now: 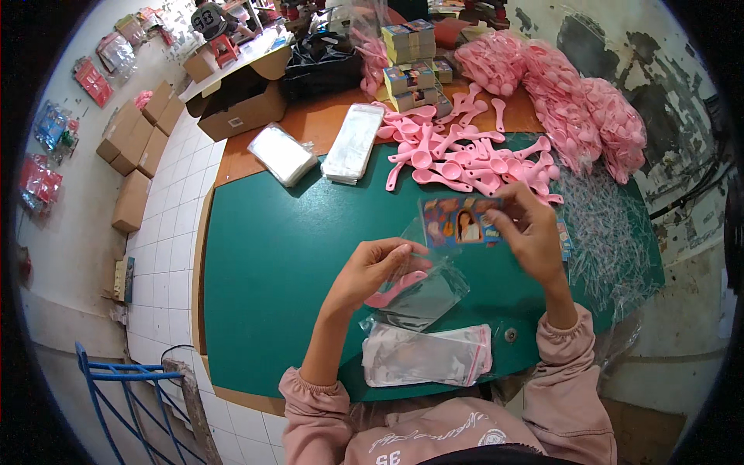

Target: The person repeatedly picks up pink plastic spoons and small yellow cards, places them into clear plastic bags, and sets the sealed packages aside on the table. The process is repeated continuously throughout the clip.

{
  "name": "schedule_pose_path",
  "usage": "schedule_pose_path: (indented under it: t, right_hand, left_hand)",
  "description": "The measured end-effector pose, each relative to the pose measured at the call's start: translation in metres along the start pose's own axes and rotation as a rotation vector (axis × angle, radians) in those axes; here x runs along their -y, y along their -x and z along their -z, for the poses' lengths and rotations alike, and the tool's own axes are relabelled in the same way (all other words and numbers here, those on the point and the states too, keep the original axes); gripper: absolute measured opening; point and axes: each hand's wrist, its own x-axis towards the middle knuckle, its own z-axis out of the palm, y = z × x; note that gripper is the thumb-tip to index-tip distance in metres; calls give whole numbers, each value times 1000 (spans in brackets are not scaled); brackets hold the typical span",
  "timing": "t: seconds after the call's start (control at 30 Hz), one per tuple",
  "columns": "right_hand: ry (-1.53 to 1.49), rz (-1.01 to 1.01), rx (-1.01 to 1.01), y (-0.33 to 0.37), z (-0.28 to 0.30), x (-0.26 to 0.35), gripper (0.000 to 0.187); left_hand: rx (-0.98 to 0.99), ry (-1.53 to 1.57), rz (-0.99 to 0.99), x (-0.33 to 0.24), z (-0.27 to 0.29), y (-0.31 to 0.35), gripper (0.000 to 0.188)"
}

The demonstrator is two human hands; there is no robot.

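Note:
My left hand [376,271] pinches a clear plastic bag [434,298] over the green table. A pink measuring spoon [399,289] shows against the bag below my fingers; I cannot tell whether it is fully inside. In my right hand [527,232], thumb and fingers grip the right end of a colourful printed card [463,222]. The card's left end is beside the bag's raised clear edge. A stack of flat clear bags [426,355] lies at the table's near edge. Beyond my hands is a heap of loose pink measuring spoons [465,159].
Two packs of clear bags [283,155] [353,143] lie at the far left. Stacks of printed cards [409,43] stand behind the heap. Bulging bags of pink spoons [558,85] sit far right, above shredded clear plastic [608,232]. An open cardboard box [240,108] borders the far left.

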Motion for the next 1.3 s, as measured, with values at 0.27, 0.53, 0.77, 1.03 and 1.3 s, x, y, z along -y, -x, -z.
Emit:
schedule_pose_path:
  t: [0.27, 0.53, 0.77, 1.03, 1.3]
  right_hand:
    - [189, 122, 382, -7, -8, 1, 14]
    - [246, 179, 512, -13, -9, 0, 15]
    - [233, 147, 690, -9, -33, -9, 20]
    - [-68, -181, 582, -8, -35, -51, 20]
    - [-157, -365, 674, -11, -29, -47, 19]
  left_hand:
    - [80, -212, 17, 12, 5, 0, 32]
    - [192, -422, 78, 4, 6, -2, 34]
    - [157, -251, -103, 19, -4, -1, 45]
    - [163, -537, 19, 18, 31, 12, 49]
    - [49, -37, 54, 15, 38, 20, 49]
